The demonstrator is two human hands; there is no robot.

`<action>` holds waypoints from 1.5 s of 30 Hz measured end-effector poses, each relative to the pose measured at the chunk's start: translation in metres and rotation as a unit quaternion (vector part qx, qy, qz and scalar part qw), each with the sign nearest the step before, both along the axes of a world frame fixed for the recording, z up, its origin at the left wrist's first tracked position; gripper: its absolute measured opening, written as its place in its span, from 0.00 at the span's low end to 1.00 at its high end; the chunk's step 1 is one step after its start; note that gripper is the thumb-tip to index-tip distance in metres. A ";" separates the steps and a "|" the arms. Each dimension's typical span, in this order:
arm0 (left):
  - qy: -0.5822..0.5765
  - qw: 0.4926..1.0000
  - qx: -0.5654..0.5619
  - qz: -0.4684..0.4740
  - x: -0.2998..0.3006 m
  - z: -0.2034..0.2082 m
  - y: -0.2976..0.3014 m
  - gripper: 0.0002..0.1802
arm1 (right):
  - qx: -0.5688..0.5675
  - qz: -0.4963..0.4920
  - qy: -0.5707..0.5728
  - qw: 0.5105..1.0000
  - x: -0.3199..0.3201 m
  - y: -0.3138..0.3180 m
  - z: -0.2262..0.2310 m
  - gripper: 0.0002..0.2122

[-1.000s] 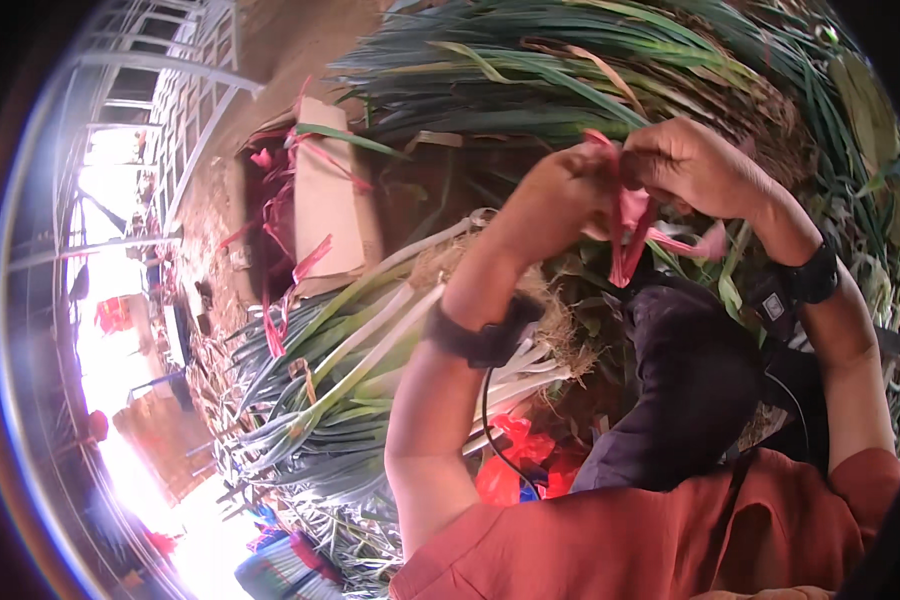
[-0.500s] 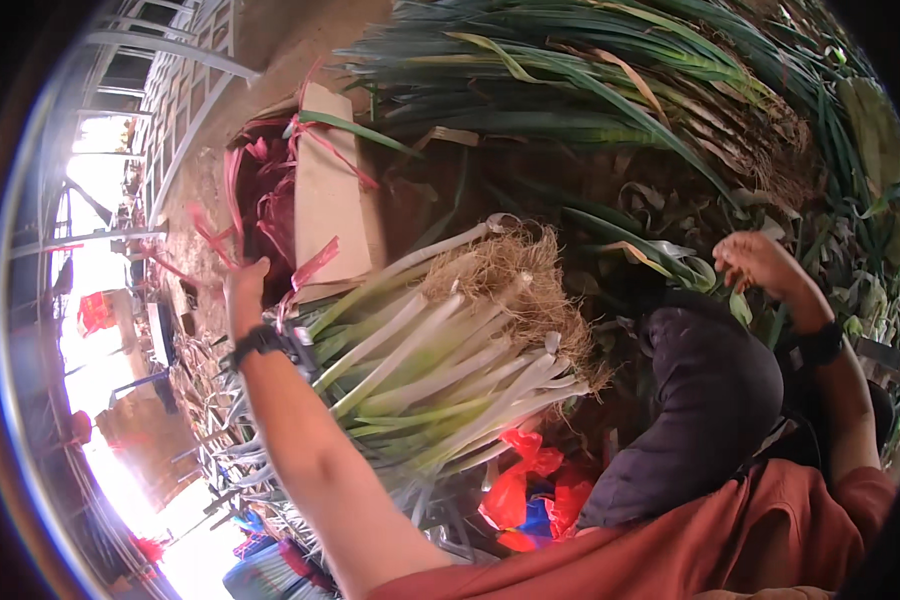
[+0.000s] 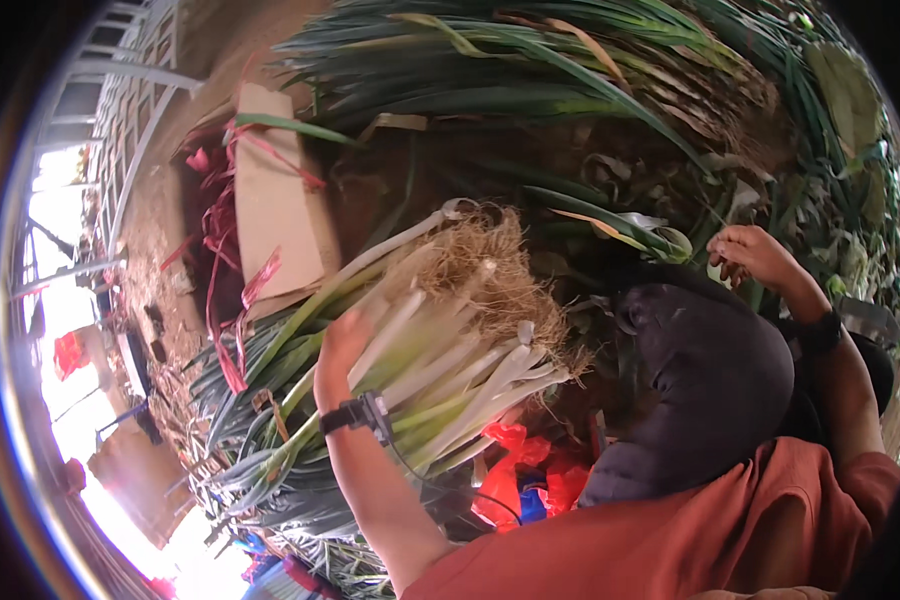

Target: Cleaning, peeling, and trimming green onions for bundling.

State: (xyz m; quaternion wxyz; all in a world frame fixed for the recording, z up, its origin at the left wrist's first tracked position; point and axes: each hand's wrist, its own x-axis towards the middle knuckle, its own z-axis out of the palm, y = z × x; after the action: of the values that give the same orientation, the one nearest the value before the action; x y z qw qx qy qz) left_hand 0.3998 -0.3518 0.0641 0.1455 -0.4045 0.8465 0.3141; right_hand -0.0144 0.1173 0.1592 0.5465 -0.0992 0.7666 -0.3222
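A pile of long green onions with white stalks and brown, stringy roots lies in front of me. My left hand is over the near-left side of the white stalks, smeared by motion. Whether it touches or grips a stalk cannot be made out. My right hand is held to the right, beyond my knee, its fingers curled in. What those fingers hold, if anything, is hidden. A single green onion with a bent leaf lies left of that hand.
A cardboard box holding pink-red plastic strips stands at the left. More green onions lie in a heap at the far side. Leaf scraps cover the ground on the right. A red plastic bag lies beside my dark-trousered leg.
My left hand has moved right from the pink-red strips at the box to the white stalks. The strips it was touching now hang loose. My right hand stays in nearly the same place, fingers curled.
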 end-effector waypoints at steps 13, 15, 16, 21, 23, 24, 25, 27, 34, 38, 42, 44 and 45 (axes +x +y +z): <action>0.006 0.995 -0.072 -0.070 -0.165 0.000 0.114 0.23 | -0.047 0.139 0.157 0.977 -0.022 0.030 -0.067 0.13; 0.042 0.993 -0.043 -0.103 -0.178 -0.018 0.123 0.21 | 0.040 0.067 0.011 0.997 -0.039 0.029 -0.080 0.12; 0.055 0.991 -0.028 -0.115 -0.183 -0.026 0.128 0.20 | 0.051 0.085 0.052 0.994 -0.049 0.036 -0.097 0.12; -0.020 0.983 -0.139 -0.120 -0.211 -0.019 0.142 0.27 | 0.047 0.063 0.307 0.949 -0.120 0.031 -0.132 0.10; -0.001 0.961 -0.240 -0.139 -0.228 -0.005 0.165 0.31 | 0.044 0.034 0.403 0.913 -0.153 0.020 -0.149 0.12; 0.004 0.980 -0.164 -0.112 -0.258 0.011 0.186 0.35 | 0.033 0.029 0.458 0.888 -0.172 0.021 -0.156 0.12; 0.034 0.989 -0.119 -0.082 -0.275 0.010 0.198 0.34 | 0.011 0.024 0.507 0.861 -0.190 0.014 -0.165 0.11; 0.099 0.995 -0.015 -0.028 -0.310 0.000 0.227 0.32 | 0.060 0.060 0.543 0.835 -0.223 0.010 -0.177 0.10; 0.145 0.963 0.197 -0.113 -0.379 -0.026 0.317 0.25 | 0.165 0.188 0.649 0.718 -0.246 -0.012 -0.216 0.13; 0.137 0.952 0.260 -0.084 -0.379 -0.038 0.326 0.21 | 0.148 0.244 0.569 0.772 -0.235 0.001 -0.195 0.13; 0.187 0.926 0.328 0.012 -0.386 -0.036 0.316 0.20 | 0.107 0.223 0.355 0.902 -0.192 -0.008 -0.130 0.16; 0.205 0.896 0.378 0.111 -0.403 -0.023 0.321 0.21 | 0.095 0.157 0.193 0.964 -0.173 -0.002 -0.086 0.16; 0.214 0.876 0.401 0.159 -0.412 -0.016 0.322 0.21 | 0.077 0.110 0.143 0.981 -0.157 0.005 -0.078 0.17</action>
State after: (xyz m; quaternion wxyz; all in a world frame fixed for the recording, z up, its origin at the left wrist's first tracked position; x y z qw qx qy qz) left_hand -0.0126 -0.0299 0.0477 0.0584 -0.3635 0.5829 0.7244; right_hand -0.1710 0.1221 0.0814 0.4692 -0.1856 0.8437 -0.1831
